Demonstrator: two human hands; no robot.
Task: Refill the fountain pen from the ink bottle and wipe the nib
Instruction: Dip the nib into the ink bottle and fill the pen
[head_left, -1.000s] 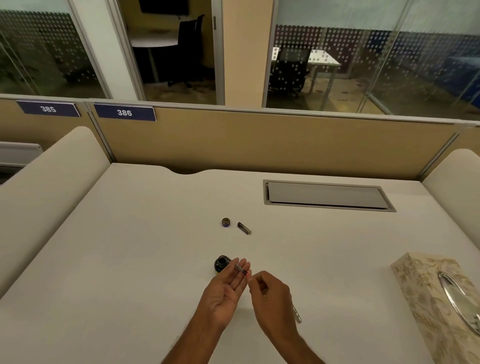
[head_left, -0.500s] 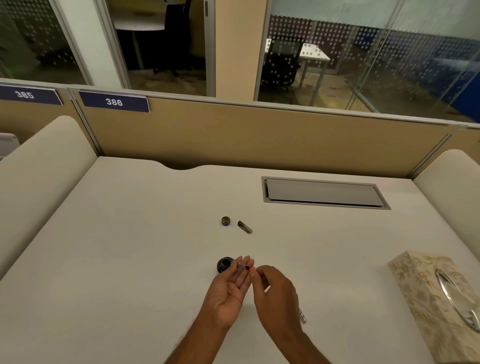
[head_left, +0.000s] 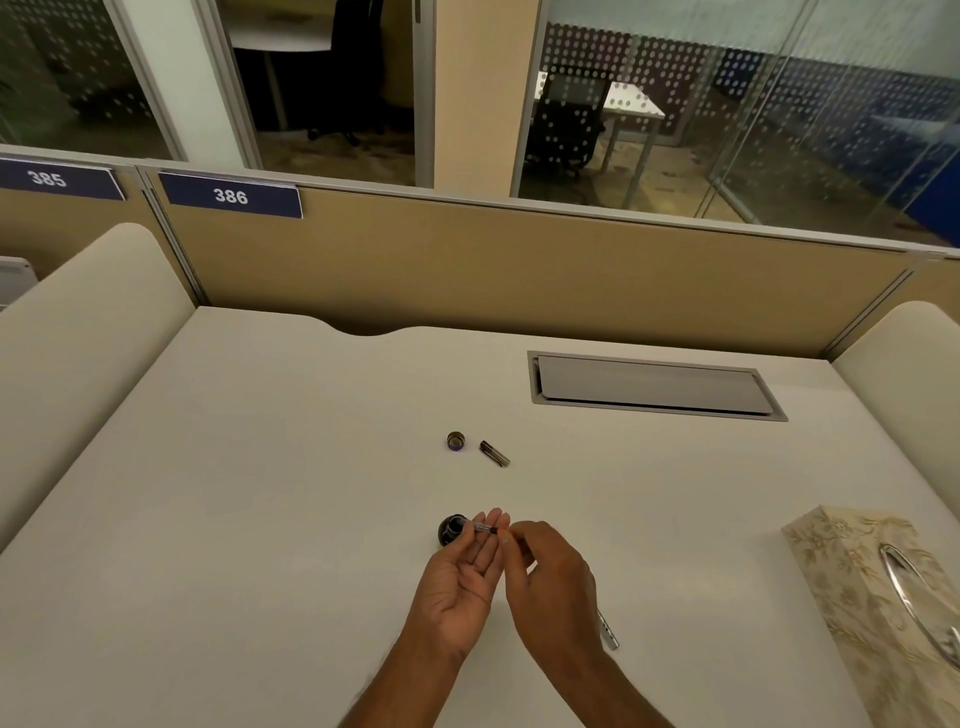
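A small dark ink bottle (head_left: 451, 530) stands open on the white desk, just left of my fingertips. My left hand (head_left: 460, 577) is palm-up with its fingers supporting a thin pen section (head_left: 484, 528) whose tip reaches over the bottle's mouth. My right hand (head_left: 550, 584) pinches the near end of that pen section. The bottle's round cap (head_left: 455, 441) and a short dark pen piece (head_left: 494, 453) lie farther back. A silver pen barrel (head_left: 608, 630) lies on the desk, partly hidden under my right hand.
A patterned tissue box (head_left: 878, 613) sits at the right front of the white desk (head_left: 260, 519). A grey cable hatch (head_left: 654, 385) is set into the back right. A tan partition (head_left: 519, 270) closes the desk's far edge.
Both hands have shifted slightly left, toward the ink bottle, still holding the pen section; its tip now reaches over the bottle's mouth. The view has dipped a little.
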